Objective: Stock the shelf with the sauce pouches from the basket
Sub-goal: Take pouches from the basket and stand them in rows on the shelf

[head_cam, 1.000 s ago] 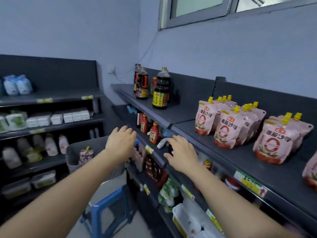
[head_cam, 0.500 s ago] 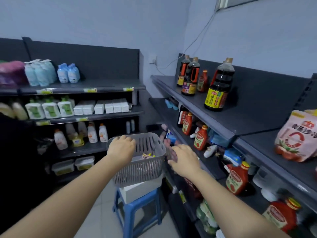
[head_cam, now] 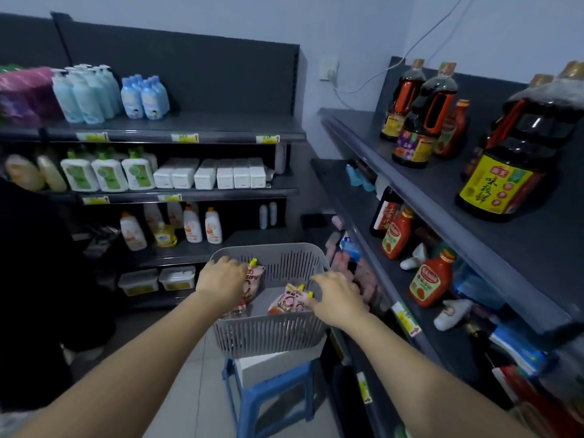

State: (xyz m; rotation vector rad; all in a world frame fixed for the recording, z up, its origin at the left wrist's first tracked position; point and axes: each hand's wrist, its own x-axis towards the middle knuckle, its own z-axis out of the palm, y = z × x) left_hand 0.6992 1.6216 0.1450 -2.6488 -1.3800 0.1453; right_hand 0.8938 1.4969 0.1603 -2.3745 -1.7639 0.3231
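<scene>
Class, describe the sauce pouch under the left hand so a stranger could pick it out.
Find the grey basket on the blue stool. The pouch leans at its left wall under the left hand. Unlike the flat pouches, its yellow cap points up.

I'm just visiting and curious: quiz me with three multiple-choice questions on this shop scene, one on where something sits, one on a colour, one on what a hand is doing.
1. What does the grey basket rest on?
A. the floor
B. a white box on a blue stool
C. the top shelf

2. What colour are the caps of the sauce pouches in the basket?
A. yellow
B. green
C. black

3. What is the left hand doing?
A. hanging at the person's side
B. holding a dark bottle
C. reaching into the basket onto an upright pouch

Answers:
1 B, the basket stands on the white box, which stands on the blue stool.
2 A, the upright pouch has a yellow spout cap, and so do the lying pouches.
3 C, the hand lies against that pouch inside the basket.
</scene>
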